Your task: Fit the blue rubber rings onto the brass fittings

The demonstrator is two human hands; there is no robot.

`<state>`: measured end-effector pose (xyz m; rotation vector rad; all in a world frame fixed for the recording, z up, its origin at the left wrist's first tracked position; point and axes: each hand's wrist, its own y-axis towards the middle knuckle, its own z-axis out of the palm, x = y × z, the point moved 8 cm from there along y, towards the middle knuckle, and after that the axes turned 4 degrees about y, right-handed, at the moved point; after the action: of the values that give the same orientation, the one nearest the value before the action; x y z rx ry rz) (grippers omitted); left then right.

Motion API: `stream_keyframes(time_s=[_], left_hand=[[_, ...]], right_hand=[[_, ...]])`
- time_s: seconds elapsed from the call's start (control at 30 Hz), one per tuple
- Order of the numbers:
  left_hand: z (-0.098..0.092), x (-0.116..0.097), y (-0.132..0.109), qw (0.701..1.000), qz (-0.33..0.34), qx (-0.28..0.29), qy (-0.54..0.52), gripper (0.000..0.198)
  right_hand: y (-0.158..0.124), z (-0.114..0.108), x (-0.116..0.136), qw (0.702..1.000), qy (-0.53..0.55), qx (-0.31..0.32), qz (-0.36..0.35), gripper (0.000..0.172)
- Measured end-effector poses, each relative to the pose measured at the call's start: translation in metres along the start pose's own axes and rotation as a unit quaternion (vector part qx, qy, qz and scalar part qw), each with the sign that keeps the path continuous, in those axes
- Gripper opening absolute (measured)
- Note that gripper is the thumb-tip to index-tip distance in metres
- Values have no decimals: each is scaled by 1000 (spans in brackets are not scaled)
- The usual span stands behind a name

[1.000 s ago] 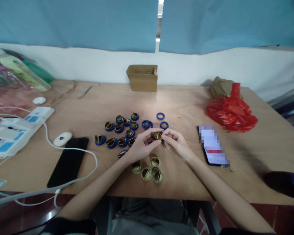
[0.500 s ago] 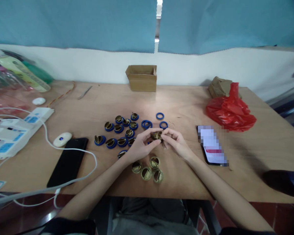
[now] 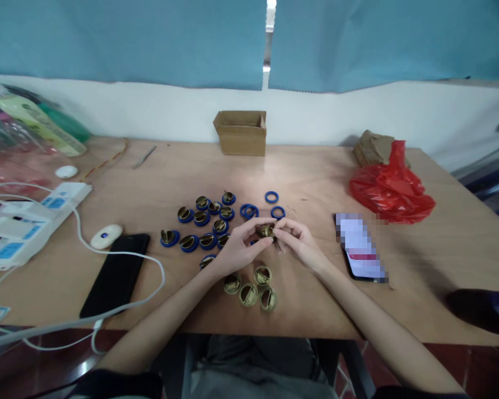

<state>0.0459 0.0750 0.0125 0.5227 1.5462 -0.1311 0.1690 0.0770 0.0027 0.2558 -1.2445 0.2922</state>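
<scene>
Between the fingertips of both hands is a round brass-coloured piece [image 3: 266,230], partly covered by the fingers. My left hand [image 3: 242,246] pinches it from the left, thumb in front. My right hand [image 3: 300,243] closes on its right side with thumb and forefinger. Nearer the table's front edge lie several similar round brass-coloured pieces [image 3: 248,295] without blue rings, each with a bar across it. Left of my hands are several brass-coloured pieces seated in blue rings [image 3: 201,218]. Just beyond the hands lie loose blue rings [image 3: 271,197], some overlapping.
A small open cardboard box [image 3: 243,139] stands at the back. To the right are a lit phone [image 3: 360,249] and a red plastic bag [image 3: 391,191]. A black phone [image 3: 115,275], a white power strip [image 3: 62,205] and a looping white cable [image 3: 160,277] occupy the left.
</scene>
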Motion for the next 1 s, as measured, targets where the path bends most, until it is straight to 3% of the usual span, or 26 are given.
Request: stream_keyframes(time_s=[1.0], left_hand=[[0, 2, 0, 1000, -1, 5, 1, 39]], right_hand=[[0, -1, -2, 1000, 2, 7, -6, 26]])
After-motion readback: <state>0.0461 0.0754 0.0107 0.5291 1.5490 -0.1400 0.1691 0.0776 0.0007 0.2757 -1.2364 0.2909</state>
